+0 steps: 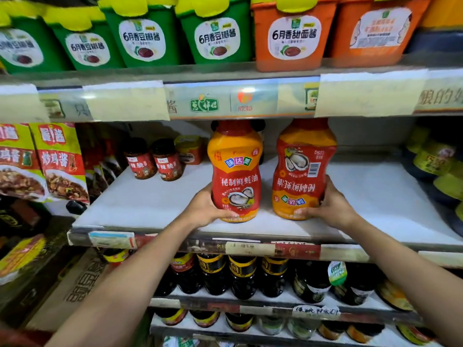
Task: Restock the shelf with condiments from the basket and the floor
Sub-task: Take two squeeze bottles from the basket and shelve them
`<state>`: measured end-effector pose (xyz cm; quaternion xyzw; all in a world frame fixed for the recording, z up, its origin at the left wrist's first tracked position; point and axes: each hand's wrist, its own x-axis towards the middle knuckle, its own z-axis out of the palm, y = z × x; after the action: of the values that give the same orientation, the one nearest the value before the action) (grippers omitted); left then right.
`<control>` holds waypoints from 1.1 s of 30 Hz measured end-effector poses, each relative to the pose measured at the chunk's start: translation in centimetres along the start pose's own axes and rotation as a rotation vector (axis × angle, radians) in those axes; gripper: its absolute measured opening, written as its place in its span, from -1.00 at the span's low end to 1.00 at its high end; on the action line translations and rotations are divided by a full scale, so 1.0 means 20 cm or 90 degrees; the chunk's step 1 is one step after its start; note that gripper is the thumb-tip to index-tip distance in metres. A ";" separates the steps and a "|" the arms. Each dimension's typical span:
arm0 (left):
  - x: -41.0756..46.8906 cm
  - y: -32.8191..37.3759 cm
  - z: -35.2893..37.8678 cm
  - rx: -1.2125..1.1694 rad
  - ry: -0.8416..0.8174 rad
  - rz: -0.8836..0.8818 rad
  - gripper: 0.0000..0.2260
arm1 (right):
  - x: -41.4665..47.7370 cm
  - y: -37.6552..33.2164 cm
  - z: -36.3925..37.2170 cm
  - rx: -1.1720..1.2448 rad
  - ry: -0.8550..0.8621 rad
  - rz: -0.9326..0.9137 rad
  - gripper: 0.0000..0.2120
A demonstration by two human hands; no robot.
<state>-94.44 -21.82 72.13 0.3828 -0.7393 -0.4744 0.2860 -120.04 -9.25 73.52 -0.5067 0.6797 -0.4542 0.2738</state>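
Note:
Two large orange-and-red oyster sauce bottles stand near the front of the white middle shelf (150,204). My left hand (208,209) grips the base of the left bottle (235,171), whose label faces me upright. My right hand (328,209) grips the base of the right bottle (304,169), whose label reads upside down, with a barcode showing. The tops of both bottles are hidden behind the price strip above. The basket and the floor stock are out of view.
Two small chilli jars (152,161) and a yellow tub sit at the shelf's back left. Sauce packets (60,161) hang at left, dark jars (433,159) at right. Green and orange tubs (218,33) fill the shelf above; dark soy bottles (240,276) stand below.

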 end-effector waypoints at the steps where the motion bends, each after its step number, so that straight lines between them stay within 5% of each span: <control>1: 0.01 -0.01 -0.01 -0.009 -0.005 0.001 -0.35 | 0.01 -0.01 0.00 0.003 0.006 0.000 -0.15; 4: 0.05 -0.02 -0.05 -0.052 -0.016 -0.012 -0.31 | 0.06 -0.02 0.04 -0.008 -0.002 0.009 -0.15; 9: 0.17 -0.06 -0.18 -0.136 -0.008 -0.027 0.04 | 0.21 -0.03 0.14 0.021 -0.022 0.013 -0.17; 17: 0.30 -0.08 -0.36 -0.180 -0.055 -0.011 0.04 | 0.43 -0.08 0.31 0.084 -0.046 -0.022 -0.10; 25: 0.38 -0.14 -0.42 -0.135 0.003 -0.031 -0.30 | 0.55 -0.10 0.38 0.042 -0.013 -0.012 -0.15; 29: 0.42 -0.20 -0.43 -0.103 0.056 -0.036 -0.24 | 0.58 -0.11 0.40 0.022 -0.009 -0.007 -0.15; 33: 0.44 -0.22 -0.43 0.007 0.141 -0.027 -0.43 | 0.60 -0.12 0.42 0.018 0.004 0.000 -0.20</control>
<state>-91.16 -34.40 71.90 0.4501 -0.6973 -0.4312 0.3539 -116.03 -23.48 73.01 -0.5013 0.6739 -0.4655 0.2791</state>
